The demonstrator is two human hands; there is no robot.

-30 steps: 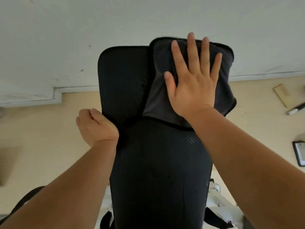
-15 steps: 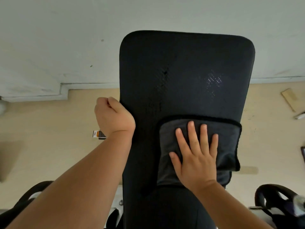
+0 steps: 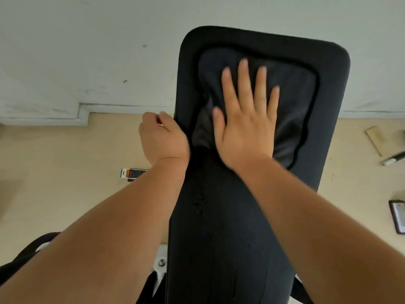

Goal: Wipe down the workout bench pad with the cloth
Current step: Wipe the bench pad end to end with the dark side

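The fingers [image 3: 243,84] of the right hand [image 3: 245,128] lie spread and flat, palm down, pressing a dark grey cloth [image 3: 291,102] against the black bench pad [image 3: 219,216] in the upper centre of the frame. The cloth sits on the far, wider end of the pad, bunched a little by the thumb and lying inside the pad's edges on all sides. Left of it, the left hand [image 3: 163,137] is curled shut around the pad's left edge, fingers tucked under and out of sight, knuckles toward the wall. Both bare forearms run in from the lower corners of the frame. The pad stretches from the upper centre down to the bottom edge, narrowing toward the viewer, with a white frame part [image 3: 161,262] showing beneath its left side. Around it lies a pale floor: a small orange-and-black packet [image 3: 131,173] at centre left, a marker [image 3: 392,159] and a flat wooden piece [image 3: 378,139] at right, and a dark framed object [image 3: 397,216] at the right edge. A white wall [image 3: 87,51] fills the top.
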